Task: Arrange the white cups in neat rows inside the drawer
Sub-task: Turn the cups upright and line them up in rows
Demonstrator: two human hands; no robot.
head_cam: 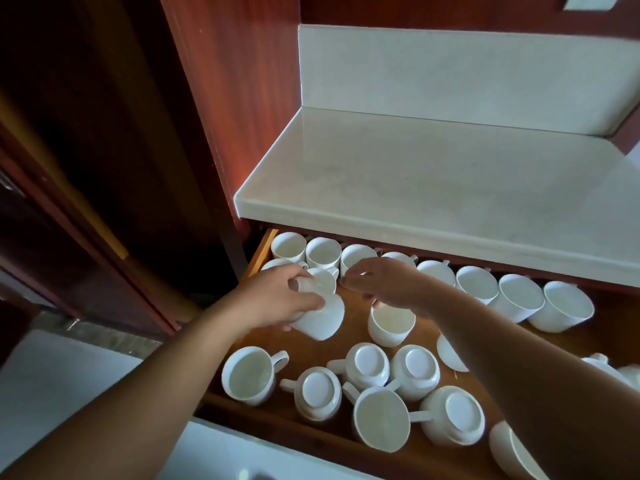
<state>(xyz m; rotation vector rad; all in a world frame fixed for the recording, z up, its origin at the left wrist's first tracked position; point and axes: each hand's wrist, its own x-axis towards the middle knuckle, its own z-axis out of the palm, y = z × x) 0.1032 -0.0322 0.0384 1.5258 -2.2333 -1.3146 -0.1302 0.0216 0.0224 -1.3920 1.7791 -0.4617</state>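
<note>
A wooden drawer [262,251] stands pulled out and holds several white cups. A row of upright cups [478,284] runs along its back, under the counter edge. My left hand [277,296] grips a tilted white cup [323,320] near the back left, beside a second-row cup [320,279]. My right hand [384,282] hovers with relaxed, bent fingers just above an upright cup [391,323]; its thumb is close to that cup's rim. Near the drawer's front lie loose cups, some upside down [369,365] and some mouth up [249,375].
A pale stone countertop [433,174] overhangs the back of the drawer. A dark red wooden cabinet panel [225,98] rises on the left. White saucers [450,355] and a lidded white piece [599,362] lie at the drawer's right. Bare wood shows behind the upright cup.
</note>
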